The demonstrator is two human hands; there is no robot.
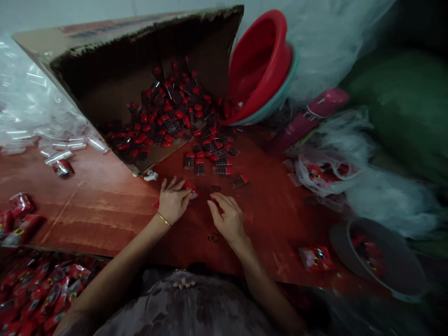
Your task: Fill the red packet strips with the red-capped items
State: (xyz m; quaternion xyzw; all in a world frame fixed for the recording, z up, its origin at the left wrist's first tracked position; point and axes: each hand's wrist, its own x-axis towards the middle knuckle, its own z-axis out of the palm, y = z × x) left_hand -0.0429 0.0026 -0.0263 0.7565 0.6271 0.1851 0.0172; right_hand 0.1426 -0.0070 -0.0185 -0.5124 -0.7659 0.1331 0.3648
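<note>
My left hand (173, 201), with a gold bangle at the wrist, lies on the red wooden table (105, 205) and holds a small red packet (190, 188) under its fingers. My right hand (227, 215) rests just to its right with the fingers curled on the tabletop; whether it holds anything cannot be seen. Just beyond both hands lie several small clear tubes with red caps (210, 158). More of them spill from a tipped cardboard box (115, 60) at the back.
Stacked red and teal basins (266, 65) lean at the back right. Clear plastic bags (31, 107) lie at the left and right. A grey bowl (381, 261) with red packets sits at the front right. Red packets (38, 289) pile at the lower left. One packet (315, 258) lies near the front edge.
</note>
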